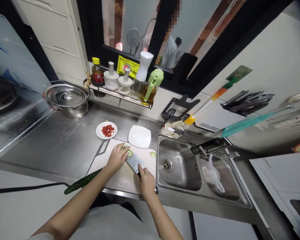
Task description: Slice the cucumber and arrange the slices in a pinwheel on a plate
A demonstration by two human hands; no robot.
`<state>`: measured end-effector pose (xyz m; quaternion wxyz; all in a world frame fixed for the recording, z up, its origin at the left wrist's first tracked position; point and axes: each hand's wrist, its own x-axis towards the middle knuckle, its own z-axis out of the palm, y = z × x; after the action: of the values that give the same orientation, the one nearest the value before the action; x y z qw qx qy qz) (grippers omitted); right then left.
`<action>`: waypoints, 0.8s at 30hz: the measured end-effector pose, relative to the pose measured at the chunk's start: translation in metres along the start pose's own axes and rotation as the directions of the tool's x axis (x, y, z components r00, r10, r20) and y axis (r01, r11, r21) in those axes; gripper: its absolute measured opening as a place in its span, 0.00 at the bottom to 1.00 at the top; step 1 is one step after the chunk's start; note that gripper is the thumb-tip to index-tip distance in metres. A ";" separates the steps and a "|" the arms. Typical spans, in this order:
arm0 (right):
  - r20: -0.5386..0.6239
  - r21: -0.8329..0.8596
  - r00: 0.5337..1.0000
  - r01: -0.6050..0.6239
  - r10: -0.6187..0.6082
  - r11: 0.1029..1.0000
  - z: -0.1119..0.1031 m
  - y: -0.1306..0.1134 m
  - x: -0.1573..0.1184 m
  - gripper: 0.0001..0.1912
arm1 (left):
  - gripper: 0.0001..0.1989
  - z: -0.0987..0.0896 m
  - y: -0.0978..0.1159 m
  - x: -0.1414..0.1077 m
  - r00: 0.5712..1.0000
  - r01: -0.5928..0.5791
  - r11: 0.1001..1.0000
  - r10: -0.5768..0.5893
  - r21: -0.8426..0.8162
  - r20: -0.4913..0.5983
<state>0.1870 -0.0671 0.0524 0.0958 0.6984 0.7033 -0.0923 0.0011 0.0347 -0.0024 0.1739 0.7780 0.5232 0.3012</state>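
Note:
My right hand is closed round the dark handle of a cleaver, its broad blade low over the white cutting board. My left hand rests at the board's far side, fingers bent over pale green cucumber slices right beside the blade. Part of the cucumber under those fingers is hidden. A single cucumber slice lies apart near the board's right edge. Beneath my left forearm, a dark green whole cucumber lies along the counter's front edge.
Beyond the board stand a plate of chopped red pieces and a white square dish. A double sink is to the right, a lidded steel pot at back left. Seasoning bottles line a rack. Another person shows through the window.

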 end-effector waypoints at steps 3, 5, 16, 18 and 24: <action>-0.006 -0.018 1.000 0.020 -0.020 1.000 0.000 0.001 0.000 0.25 | 0.15 0.002 0.002 0.016 0.996 -0.064 0.998 0.061 0.029 0.070; -0.009 -0.025 1.000 0.020 -0.021 0.999 -0.001 0.003 0.001 0.25 | 0.13 0.001 0.002 0.021 0.991 -0.079 0.997 0.077 0.020 0.106; 0.020 0.009 0.980 -0.196 0.196 0.981 0.009 0.034 -0.021 0.25 | 0.11 -0.003 -0.003 0.039 0.879 0.406 0.912 -0.408 0.060 0.248; 0.019 0.027 0.975 -0.222 0.222 0.975 0.013 0.038 -0.027 0.25 | 0.12 0.000 -0.003 0.045 0.870 0.400 0.912 -0.408 0.087 0.275; 0.035 0.095 0.964 -0.264 0.262 0.960 0.019 0.038 -0.039 0.24 | 0.12 0.008 -0.006 0.056 0.875 0.336 0.925 -0.376 0.175 0.306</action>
<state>0.2254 -0.1092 0.0443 0.0804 0.7884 0.5977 -0.1211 0.0176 0.0888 0.0040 0.2670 0.7166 0.6370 0.0968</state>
